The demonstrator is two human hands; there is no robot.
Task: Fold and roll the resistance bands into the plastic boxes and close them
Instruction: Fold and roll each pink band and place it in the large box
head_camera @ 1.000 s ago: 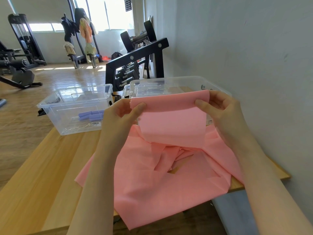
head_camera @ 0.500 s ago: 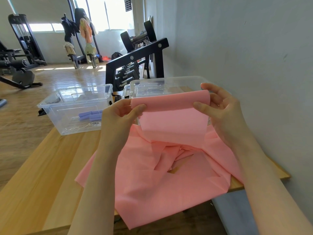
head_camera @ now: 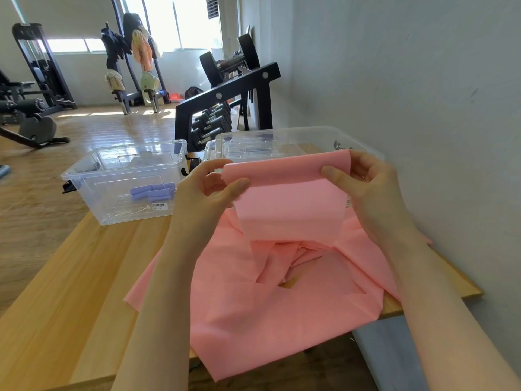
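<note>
The pink resistance band (head_camera: 287, 198) is being held up above the table (head_camera: 70, 292) by its folded top edge, pinched at one corner by the left hand (head_camera: 208, 193) and at the other by the right hand (head_camera: 363, 187). Most of it is lying crumpled below, unrolled. Rolled purple bands (head_camera: 153, 191) are already lying in the left plastic box (head_camera: 124, 182); both boxes are standing open.

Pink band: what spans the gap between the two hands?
Head view: only the pink resistance band's rolled top edge, pinched by the left hand and right hand; a clear box sits behind.
</note>
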